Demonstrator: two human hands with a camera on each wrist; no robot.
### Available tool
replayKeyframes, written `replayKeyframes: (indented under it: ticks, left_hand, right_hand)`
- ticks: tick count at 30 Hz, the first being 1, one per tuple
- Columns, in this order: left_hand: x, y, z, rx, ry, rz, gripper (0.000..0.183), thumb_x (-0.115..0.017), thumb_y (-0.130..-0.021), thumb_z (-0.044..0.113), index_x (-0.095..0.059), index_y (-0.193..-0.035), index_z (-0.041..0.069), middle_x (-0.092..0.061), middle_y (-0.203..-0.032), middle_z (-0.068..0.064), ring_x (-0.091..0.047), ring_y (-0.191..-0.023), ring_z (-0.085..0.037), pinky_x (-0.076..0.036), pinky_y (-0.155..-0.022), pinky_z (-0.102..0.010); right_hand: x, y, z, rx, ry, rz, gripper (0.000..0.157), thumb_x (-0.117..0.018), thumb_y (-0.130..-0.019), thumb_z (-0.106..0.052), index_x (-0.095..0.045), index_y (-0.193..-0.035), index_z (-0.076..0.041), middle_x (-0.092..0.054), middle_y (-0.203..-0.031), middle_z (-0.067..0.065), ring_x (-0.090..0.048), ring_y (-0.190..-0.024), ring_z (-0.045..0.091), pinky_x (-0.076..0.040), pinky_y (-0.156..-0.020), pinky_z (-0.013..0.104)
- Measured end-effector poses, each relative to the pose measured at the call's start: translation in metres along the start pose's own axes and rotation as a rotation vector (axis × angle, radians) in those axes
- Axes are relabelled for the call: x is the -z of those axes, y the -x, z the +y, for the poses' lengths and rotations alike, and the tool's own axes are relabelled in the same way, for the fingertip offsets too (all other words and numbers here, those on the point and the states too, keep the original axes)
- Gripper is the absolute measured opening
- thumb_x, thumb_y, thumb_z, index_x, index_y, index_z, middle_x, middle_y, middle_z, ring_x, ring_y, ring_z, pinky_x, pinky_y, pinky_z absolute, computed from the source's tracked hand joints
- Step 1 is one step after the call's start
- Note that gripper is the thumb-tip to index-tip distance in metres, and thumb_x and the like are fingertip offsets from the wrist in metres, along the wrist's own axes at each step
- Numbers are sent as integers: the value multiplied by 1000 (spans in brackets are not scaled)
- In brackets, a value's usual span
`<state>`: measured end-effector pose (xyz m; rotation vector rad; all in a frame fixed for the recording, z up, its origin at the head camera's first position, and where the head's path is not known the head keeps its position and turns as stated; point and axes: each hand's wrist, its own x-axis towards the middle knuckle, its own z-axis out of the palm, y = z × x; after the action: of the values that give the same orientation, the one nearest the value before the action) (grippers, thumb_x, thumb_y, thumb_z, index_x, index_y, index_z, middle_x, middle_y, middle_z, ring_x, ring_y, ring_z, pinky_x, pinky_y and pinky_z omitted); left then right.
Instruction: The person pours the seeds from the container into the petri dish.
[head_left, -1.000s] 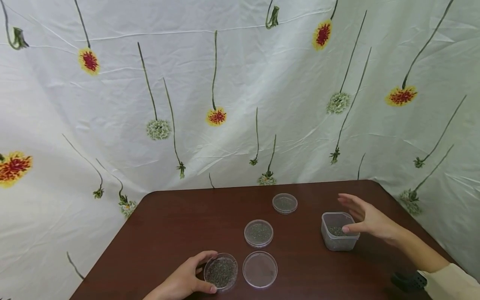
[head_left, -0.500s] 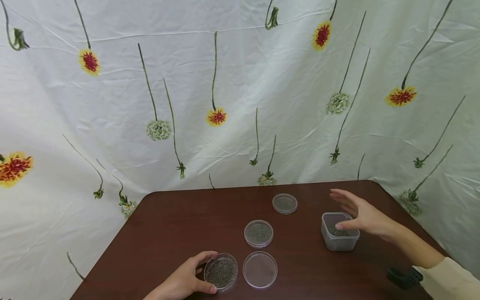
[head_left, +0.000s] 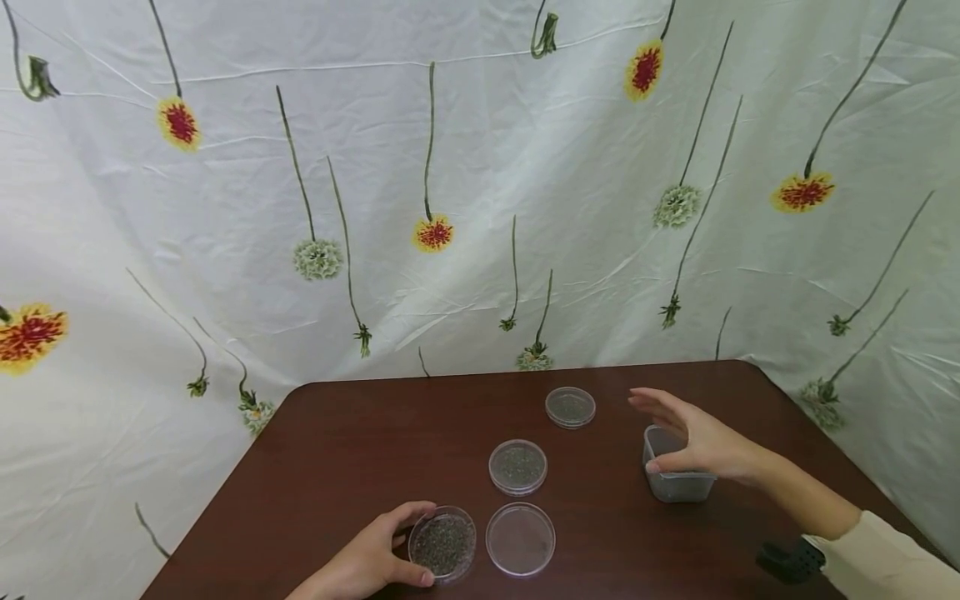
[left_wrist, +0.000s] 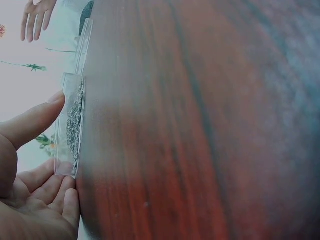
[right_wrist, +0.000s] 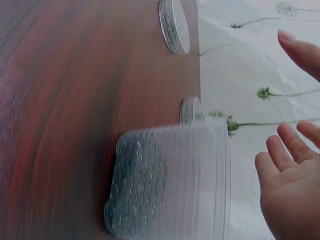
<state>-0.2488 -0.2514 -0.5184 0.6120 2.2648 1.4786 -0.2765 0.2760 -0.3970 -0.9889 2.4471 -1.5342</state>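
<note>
At the near side of the table, my left hand (head_left: 367, 552) holds a round clear petri dish (head_left: 443, 546) of grey-green granules, thumb on its near rim and fingers at its far side. The left wrist view shows the thumb (left_wrist: 37, 120) at the dish's upper edge and the granules (left_wrist: 75, 125) banked inside. Just right of it lies a clear, shallow round lid or dish (head_left: 521, 539). My right hand (head_left: 705, 442) hovers over a translucent square tub (head_left: 681, 487), fingers spread and holding nothing. Dark granules (right_wrist: 137, 182) fill the tub's lower part; from above, the hand hides most of its opening.
Two more petri dishes with granules stand on the brown table (head_left: 375, 450): one at mid-table (head_left: 517, 467) and one farther back (head_left: 570, 407). Behind the table hangs a white flowered cloth (head_left: 480, 167). A dark object (head_left: 791, 562) shows below the right sleeve.
My right hand has moved left across the tub, from its right side to over its opening. The left hand and the dishes have stayed in place.
</note>
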Motion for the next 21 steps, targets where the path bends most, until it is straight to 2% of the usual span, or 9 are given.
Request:
replayKeyframes:
  ticks: [3,5,8,12,16,17,18,19,21]
  left_hand:
    - [0,1,-1,13,9,6,92,-94,-76,31,-47,-151,5,-46,-152,-19,-44,-138,-44,-47,-105,-43]
    - [-1,1,1,19,3,15,91,-94,-76,32,-48,-150,7,-47,-152,-17,-45,-138,-42,-46,-106,-44]
    - [-2,6,12,19,-35,18,89,-93,-77,31,-49,-150,6,-48,-151,-17,-47,-136,-38,-47,-105,-43]
    - [-5,13,34,5,-88,7,86,-91,-81,27,-47,-150,-1,-48,-150,-22,-48,-135,-42,-46,-106,-49]
    - [-5,15,41,27,-99,4,87,-92,-80,31,-48,-150,2,-49,-149,-19,-48,-135,-41,-46,-106,-51]
    - [-5,15,40,33,-96,9,88,-92,-79,33,-49,-149,5,-50,-149,-16,-49,-135,-38,-46,-106,-47]
    - [-6,15,42,39,-75,18,86,-93,-79,29,-50,-149,4,-51,-148,-17,-49,-134,-40,-45,-106,-51]
    - [-5,12,34,52,-60,25,86,-94,-77,31,-51,-148,8,-52,-148,-13,-49,-135,-37,-45,-107,-50]
    - [-8,15,42,62,-30,39,84,-94,-77,22,-51,-148,5,-52,-147,-15,-48,-134,-41,-42,-108,-55]
  right_hand:
    - [-5,-5,-1,17,-13,-12,90,-83,-88,-6,-30,-160,-3,-33,-161,24,-36,-146,13,-34,-110,17]
    - [-9,-8,-2,29,-19,-11,89,-84,-87,-7,-31,-160,-4,-33,-161,22,-36,-146,10,-33,-111,17]
    - [-16,-13,-4,48,-40,-19,88,-84,-88,-8,-32,-159,-3,-34,-160,23,-36,-148,22,-34,-111,19]
    - [-32,-18,-5,76,-84,-81,84,-83,-88,-6,-34,-156,2,-36,-158,25,-35,-145,40,-35,-112,22]
    - [-52,-21,-2,103,-128,-172,82,-82,-88,-3,-34,-154,7,-39,-155,24,-39,-143,39,-35,-114,25]
    - [-57,-22,0,105,-138,-190,82,-82,-88,-3,-34,-154,7,-40,-155,24,-39,-143,38,-34,-114,26]
    - [-62,-23,2,109,-152,-207,82,-82,-88,-3,-34,-154,7,-40,-155,25,-39,-143,39,-34,-114,26]
    - [-68,-25,4,117,-161,-221,83,-82,-87,-2,-33,-153,9,-39,-154,27,-39,-143,41,-34,-114,27]
    - [-78,-27,8,121,-179,-241,83,-83,-87,-3,-34,-152,10,-38,-153,30,-38,-142,45,-34,-115,28]
